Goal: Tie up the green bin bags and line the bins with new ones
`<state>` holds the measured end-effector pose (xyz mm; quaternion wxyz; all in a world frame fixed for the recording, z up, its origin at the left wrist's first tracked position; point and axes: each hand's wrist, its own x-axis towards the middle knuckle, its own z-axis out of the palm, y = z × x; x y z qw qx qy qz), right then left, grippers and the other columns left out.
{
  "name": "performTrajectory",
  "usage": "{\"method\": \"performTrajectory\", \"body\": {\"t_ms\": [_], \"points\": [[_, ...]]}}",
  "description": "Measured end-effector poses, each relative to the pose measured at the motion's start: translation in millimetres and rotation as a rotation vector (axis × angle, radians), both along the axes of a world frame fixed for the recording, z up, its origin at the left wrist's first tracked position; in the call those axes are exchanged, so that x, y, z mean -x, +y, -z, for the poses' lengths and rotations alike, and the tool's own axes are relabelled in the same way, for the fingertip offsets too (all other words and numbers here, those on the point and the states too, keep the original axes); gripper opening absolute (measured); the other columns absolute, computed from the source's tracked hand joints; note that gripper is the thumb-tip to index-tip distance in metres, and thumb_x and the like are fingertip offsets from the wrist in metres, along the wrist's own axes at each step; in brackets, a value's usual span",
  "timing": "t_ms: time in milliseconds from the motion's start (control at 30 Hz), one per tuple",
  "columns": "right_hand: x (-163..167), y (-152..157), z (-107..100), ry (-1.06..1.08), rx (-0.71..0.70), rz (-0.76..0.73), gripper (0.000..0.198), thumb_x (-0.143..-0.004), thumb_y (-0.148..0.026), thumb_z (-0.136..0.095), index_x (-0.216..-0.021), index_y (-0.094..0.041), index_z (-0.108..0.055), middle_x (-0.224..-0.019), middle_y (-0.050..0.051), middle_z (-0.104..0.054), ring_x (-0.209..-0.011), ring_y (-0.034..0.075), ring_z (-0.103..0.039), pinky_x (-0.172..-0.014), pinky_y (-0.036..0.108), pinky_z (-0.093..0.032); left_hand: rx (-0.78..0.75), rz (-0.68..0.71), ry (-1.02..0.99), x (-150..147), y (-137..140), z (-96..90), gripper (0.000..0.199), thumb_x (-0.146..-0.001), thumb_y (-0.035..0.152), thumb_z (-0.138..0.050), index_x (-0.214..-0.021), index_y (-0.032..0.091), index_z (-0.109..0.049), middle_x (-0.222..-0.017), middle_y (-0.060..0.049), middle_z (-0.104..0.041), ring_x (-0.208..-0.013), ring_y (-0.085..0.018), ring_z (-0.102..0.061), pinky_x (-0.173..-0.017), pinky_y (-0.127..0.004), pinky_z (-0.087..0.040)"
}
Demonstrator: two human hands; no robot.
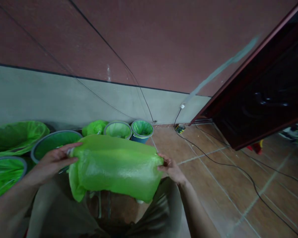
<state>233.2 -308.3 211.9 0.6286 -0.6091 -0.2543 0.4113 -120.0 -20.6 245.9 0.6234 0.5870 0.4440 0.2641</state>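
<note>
A light-green plastic bag (119, 165) is stretched sideways above my lap, puffed and a little shiny. My left hand (58, 158) grips its left end between thumb and fingers, where a loose flap hangs down. At the right end, my right hand (170, 169) pinches the bag's edge. Just past the bag stand bins lined with green bags: a small blue one (142, 129), a pale-lined one (118, 130) and a wider grey-rimmed one (57, 140) near my left hand. Between them sits a bunched green bag (95, 127).
More green-lined bins (7, 175) stand at the far left. A black cable (213, 161) runs over the tiled floor (201, 198) from a wall socket (182, 106). A small can (180, 128) stands by the wall. The dark door (268, 89) is at the right.
</note>
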Motion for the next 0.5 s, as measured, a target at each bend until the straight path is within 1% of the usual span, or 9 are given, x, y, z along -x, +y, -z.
{"method": "performTrajectory", "body": {"t_ms": [67,100,200,233,267,333,400,467,500], "points": [[-2,6,4,-0.157,0.081,-0.013,0.052,-0.055,-0.010,-0.078,-0.106,-0.019,-0.072,-0.087,0.000,-0.074,-0.075,0.018,-0.064,-0.073,0.030,-0.051,-0.170,0.051,0.181,-1,4,-2.9,0.076,-0.044,0.029,-0.088,-0.118,0.024,-0.071,-0.097,-0.001,-0.078,-0.087,-0.024,-0.070,-0.075,-0.026,-0.056],[-2,8,6,-0.261,0.120,0.004,0.048,-0.057,-0.008,-0.074,-0.103,-0.019,-0.073,-0.087,0.001,-0.074,-0.076,0.019,-0.064,-0.075,0.031,-0.051,-0.282,0.061,0.268,-2,6,-2.9,0.072,-0.047,0.029,-0.085,-0.117,0.024,-0.071,-0.098,-0.001,-0.078,-0.090,-0.026,-0.070,-0.078,-0.028,-0.056],[-2,12,9,-0.586,0.185,0.074,0.039,-0.060,-0.004,-0.065,-0.093,-0.022,-0.077,-0.094,0.004,-0.074,-0.088,0.023,-0.064,-0.087,0.035,-0.048,-0.626,0.101,0.464,-5,12,4.0,0.054,-0.058,0.027,-0.075,-0.112,0.026,-0.073,-0.111,-0.004,-0.075,-0.106,-0.030,-0.066,-0.096,-0.035,-0.050],[-1,13,10,-0.663,0.198,0.072,0.035,-0.062,-0.004,-0.064,-0.087,-0.023,-0.077,-0.093,0.005,-0.074,-0.089,0.024,-0.064,-0.089,0.035,-0.047,-0.711,0.112,0.512,-6,14,8.3,0.048,-0.060,0.025,-0.071,-0.108,0.025,-0.074,-0.111,-0.006,-0.074,-0.108,-0.031,-0.065,-0.101,-0.037,-0.047],[0,13,10,-0.721,0.212,0.062,0.030,-0.064,-0.005,-0.063,-0.082,-0.024,-0.077,-0.090,0.006,-0.073,-0.088,0.024,-0.064,-0.090,0.035,-0.046,-0.779,0.120,0.558,-7,16,13.1,0.040,-0.062,0.024,-0.069,-0.102,0.024,-0.075,-0.108,-0.007,-0.074,-0.108,-0.031,-0.064,-0.104,-0.039,-0.045],[0,11,11,-0.803,0.258,0.033,0.021,-0.070,-0.008,-0.062,-0.074,-0.024,-0.075,-0.082,0.007,-0.070,-0.084,0.024,-0.063,-0.090,0.036,-0.046,-0.879,0.124,0.613,-5,20,22.3,0.025,-0.065,0.024,-0.066,-0.088,0.023,-0.075,-0.095,-0.009,-0.073,-0.103,-0.031,-0.064,-0.107,-0.043,-0.042],[-1,8,11,-0.844,0.291,0.027,0.017,-0.074,-0.013,-0.062,-0.072,-0.024,-0.074,-0.083,0.008,-0.069,-0.085,0.024,-0.062,-0.091,0.037,-0.045,-0.936,0.114,0.595,-2,24,28.0,0.016,-0.065,0.027,-0.065,-0.078,0.023,-0.073,-0.088,-0.009,-0.070,-0.100,-0.031,-0.063,-0.110,-0.047,-0.037],[-4,5,9,-0.813,0.257,0.044,0.009,-0.075,-0.020,-0.066,-0.075,-0.023,-0.074,-0.100,0.009,-0.069,-0.097,0.025,-0.061,-0.096,0.038,-0.043,-0.924,0.073,0.487,3,24,27.9,0.014,-0.062,0.031,-0.067,-0.071,0.022,-0.071,-0.098,-0.012,-0.070,-0.105,-0.032,-0.062,-0.113,-0.048,-0.034],[-6,3,8,-0.760,0.208,0.067,0.006,-0.074,-0.024,-0.069,-0.076,-0.023,-0.074,-0.110,0.009,-0.067,-0.107,0.025,-0.059,-0.100,0.038,-0.042,-0.878,0.044,0.406,5,23,25.7,0.014,-0.060,0.032,-0.069,-0.068,0.021,-0.071,-0.108,-0.012,-0.069,-0.110,-0.033,-0.060,-0.113,-0.047,-0.033]]}}
